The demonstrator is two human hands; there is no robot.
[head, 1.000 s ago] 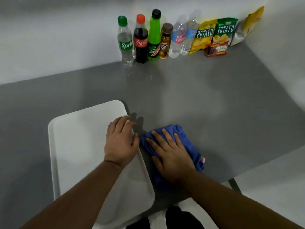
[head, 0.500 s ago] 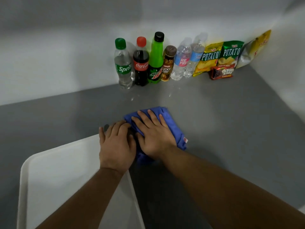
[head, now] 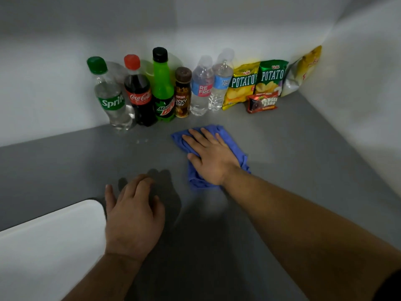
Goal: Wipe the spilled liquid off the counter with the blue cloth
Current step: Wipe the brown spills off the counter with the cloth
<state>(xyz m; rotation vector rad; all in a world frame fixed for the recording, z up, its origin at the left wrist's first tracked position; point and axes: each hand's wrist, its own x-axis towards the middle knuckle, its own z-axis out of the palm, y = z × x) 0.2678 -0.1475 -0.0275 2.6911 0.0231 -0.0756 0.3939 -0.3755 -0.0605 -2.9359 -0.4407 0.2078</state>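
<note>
The blue cloth point(head: 235, 146) lies bunched on the grey counter point(head: 293, 153), a short way in front of the row of bottles. My right hand point(head: 209, 156) presses flat on it with straight fingers spread. A few small drops of liquid point(head: 141, 140) sit on the counter left of the cloth, near the Sprite bottle. My left hand point(head: 132, 216) is over the counter nearer to me, fingers loosely bent, holding nothing, beside the corner of the white tray.
Along the back wall stand a Sprite bottle point(head: 110, 98), a Coca-Cola bottle point(head: 138, 92), a Mountain Dew bottle point(head: 162, 88), a small brown bottle point(head: 182, 94) and two water bottles point(head: 201, 88). Snack bags point(head: 258, 83) fill the back right corner. A white tray point(head: 47, 246) lies at the near left.
My right hand has pushed the blue cloth farther away, toward the bottles. My left hand has left the tray's edge and now lies apart from the cloth. The view has moved forward.
</note>
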